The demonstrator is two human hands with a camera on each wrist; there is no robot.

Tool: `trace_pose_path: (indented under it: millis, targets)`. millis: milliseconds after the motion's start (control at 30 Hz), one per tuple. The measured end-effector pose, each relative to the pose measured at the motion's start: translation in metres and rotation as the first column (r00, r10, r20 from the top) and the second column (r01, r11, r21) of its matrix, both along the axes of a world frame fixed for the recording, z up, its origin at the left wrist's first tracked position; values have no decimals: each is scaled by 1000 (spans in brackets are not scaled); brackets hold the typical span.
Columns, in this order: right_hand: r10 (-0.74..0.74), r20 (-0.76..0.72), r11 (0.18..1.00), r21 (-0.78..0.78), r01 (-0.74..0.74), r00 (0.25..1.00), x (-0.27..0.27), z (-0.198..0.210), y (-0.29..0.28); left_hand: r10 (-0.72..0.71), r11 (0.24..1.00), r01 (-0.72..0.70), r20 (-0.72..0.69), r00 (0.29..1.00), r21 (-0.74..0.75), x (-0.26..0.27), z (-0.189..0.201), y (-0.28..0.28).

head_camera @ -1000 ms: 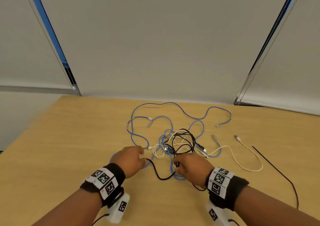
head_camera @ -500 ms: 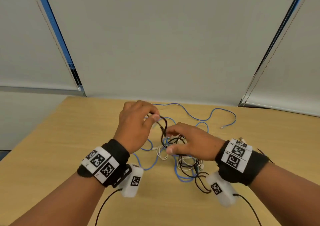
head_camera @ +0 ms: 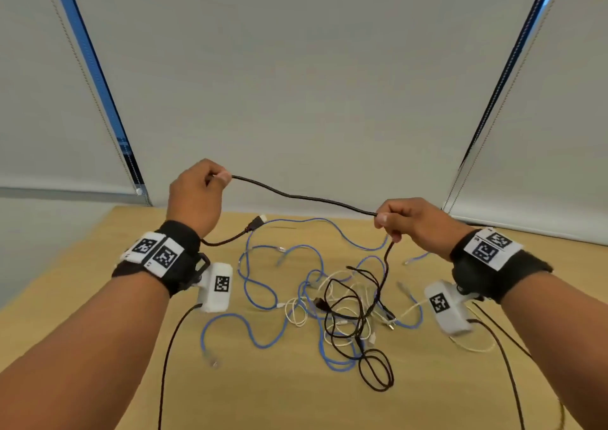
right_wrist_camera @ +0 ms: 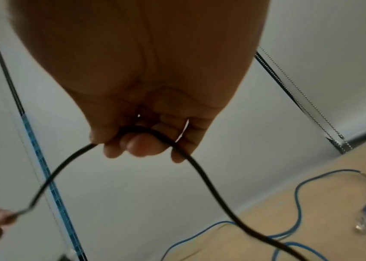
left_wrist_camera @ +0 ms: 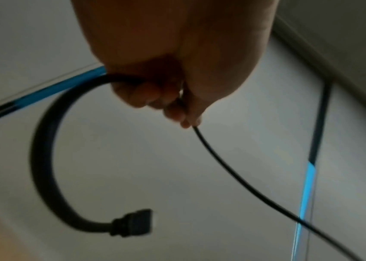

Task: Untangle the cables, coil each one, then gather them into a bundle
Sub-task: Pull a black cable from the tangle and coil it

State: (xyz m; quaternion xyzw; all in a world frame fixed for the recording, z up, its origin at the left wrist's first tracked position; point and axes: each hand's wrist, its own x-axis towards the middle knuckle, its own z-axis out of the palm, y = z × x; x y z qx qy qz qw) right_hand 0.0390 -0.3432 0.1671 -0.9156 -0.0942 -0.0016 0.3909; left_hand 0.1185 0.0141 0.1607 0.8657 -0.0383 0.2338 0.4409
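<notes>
A black cable [head_camera: 306, 198] stretches in the air between both raised hands. My left hand [head_camera: 200, 192] pinches it near one end; its short tail loops down to a black plug [head_camera: 257, 222], also seen as the plug [left_wrist_camera: 133, 222] in the left wrist view. My right hand [head_camera: 399, 222] grips the same black cable [right_wrist_camera: 202, 174], which drops from it into the tangle [head_camera: 348, 307] on the table. The tangle mixes black, white and blue cables. A long blue cable [head_camera: 260, 284] sprawls around it.
The wooden table [head_camera: 98, 298] runs to a wall with grey window blinds [head_camera: 296, 84] behind. A blue cable end with a clear plug [right_wrist_camera: 361, 227] lies at the right. Thin black wrist-camera leads [head_camera: 166, 363] hang under both arms.
Both hands have risen from the table and moved apart, pulling a length of the black cable out of the tangle and stretching it between them. The view has tilted upward.
</notes>
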Motion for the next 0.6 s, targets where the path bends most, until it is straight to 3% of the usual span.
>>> trace_pose_path:
  millis: [67,100,200,267,333,467,533,600]
  targets:
    - [-53,36,999,-5,53,998,3,0,1,-9,988,27,-118,993,154,-2,-5,-7]
    - [-51,52,998,-17,52,997,6,2,6,-27,975,48,-100,995,219,-8,-5,-16]
    - [25,100,996,-83,-17,995,13,16,30,-308,886,265,56,950,380,-29,7,-61]
    - [58,144,995,-85,-46,988,19,29,44,-441,797,415,-47,896,439,-38,18,-92]
    - [53,191,996,-87,-37,980,24,43,48,-473,817,485,-118,873,313,-40,31,-107]
    - [43,174,997,-68,-31,984,31,49,27,-400,914,389,93,912,119,-23,51,-95]
    - [-16,130,1000,-25,20,991,32,39,8,-278,944,302,167,946,-137,-10,61,-81]
    - [-104,52,994,45,102,993,28,23,-12,-114,857,176,156,981,-484,1,70,-62]
